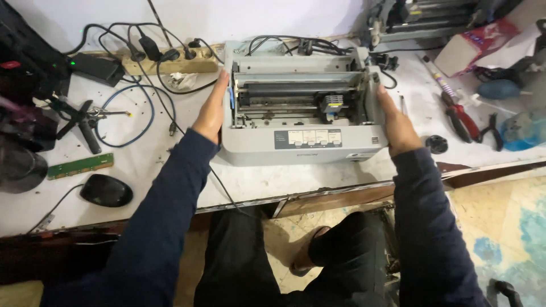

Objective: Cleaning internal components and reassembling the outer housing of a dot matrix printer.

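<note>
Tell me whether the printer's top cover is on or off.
Off. The grey printer is open on top: its roller, rails and print carriage show, while the left hand and right hand press its sides.

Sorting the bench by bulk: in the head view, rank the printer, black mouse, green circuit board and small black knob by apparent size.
1. Grey printer, by far largest.
2. Black mouse and green circuit board: look alike overall, unranked.
3. Small black knob, smallest.
</note>
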